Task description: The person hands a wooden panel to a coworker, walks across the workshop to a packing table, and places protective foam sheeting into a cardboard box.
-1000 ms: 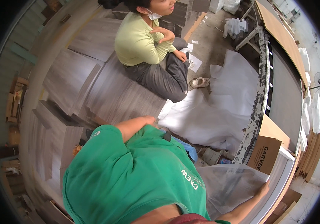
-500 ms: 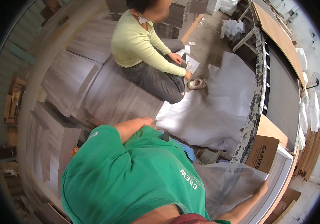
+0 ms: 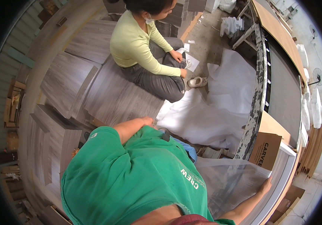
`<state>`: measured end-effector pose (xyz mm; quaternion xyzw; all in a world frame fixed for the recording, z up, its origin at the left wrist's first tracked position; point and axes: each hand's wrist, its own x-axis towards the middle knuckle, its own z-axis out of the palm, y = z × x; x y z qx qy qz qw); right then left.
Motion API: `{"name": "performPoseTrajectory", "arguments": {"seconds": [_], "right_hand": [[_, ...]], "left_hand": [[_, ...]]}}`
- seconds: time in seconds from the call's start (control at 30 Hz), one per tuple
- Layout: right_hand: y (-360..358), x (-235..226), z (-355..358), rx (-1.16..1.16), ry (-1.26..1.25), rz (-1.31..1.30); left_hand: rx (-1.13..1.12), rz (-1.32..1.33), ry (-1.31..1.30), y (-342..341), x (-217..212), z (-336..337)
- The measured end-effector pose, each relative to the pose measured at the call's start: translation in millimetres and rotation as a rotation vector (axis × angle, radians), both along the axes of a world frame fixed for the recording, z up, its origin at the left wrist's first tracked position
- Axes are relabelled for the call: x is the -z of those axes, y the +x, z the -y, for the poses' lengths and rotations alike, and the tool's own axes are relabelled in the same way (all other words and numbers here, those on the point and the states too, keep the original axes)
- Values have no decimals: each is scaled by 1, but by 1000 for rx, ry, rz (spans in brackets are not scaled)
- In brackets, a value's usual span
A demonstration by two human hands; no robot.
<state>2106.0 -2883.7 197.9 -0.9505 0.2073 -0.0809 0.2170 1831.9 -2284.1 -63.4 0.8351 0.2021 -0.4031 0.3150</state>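
Note:
At the lower right, my right hand [image 3: 267,185] is closed on the edge of a translucent plastic sheet [image 3: 232,180]. The sheet hangs down between my green shirt and a white-edged frame or panel [image 3: 283,168]. My left hand [image 3: 146,120] is by the near corner of the stacked grey wood-grain boards [image 3: 121,99], beside my shirt's hem. Its fingers are mostly hidden, so their grip does not show. A brown cardboard box [image 3: 265,150] lies just beyond my right hand.
A person in a light yellow top [image 3: 140,43] sits cross-legged on the boards, hands by their feet. White foam sheeting [image 3: 206,120] covers the floor ahead. A long worn metal edge [image 3: 252,131] runs along the right. More boards [image 3: 61,138] are stacked at the left.
The seated person's head has turned, and their hand has drawn back a little from the shoe. My right hand still grips the sheet; my left hand has hardly moved.

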Motion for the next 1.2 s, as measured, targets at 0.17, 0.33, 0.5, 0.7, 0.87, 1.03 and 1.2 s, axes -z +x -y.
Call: {"name": "performPoseTrajectory", "arguments": {"seconds": [0.17,0.33,0.5,0.7,0.87,1.03,1.2], "right_hand": [[-4,-6,-6,24,44,-21],[-1,-6,-3,22,38,-47],[-4,-6,-6,7,40,-27],[-2,-3,-7,27,1,7],[-4,-6,-11,26,4,39],[-2,-2,-15,33,17,72],[-5,-8,-11,45,23,-10]], "left_hand": [[1,12,1,3,-3,0],[7,19,-8,0,1,-2],[-3,24,-22,3,-12,-1],[18,27,0,1,9,-3],[12,36,12,0,15,-3],[8,1,15,-1,7,-3],[15,-9,8,4,1,-1]]}}
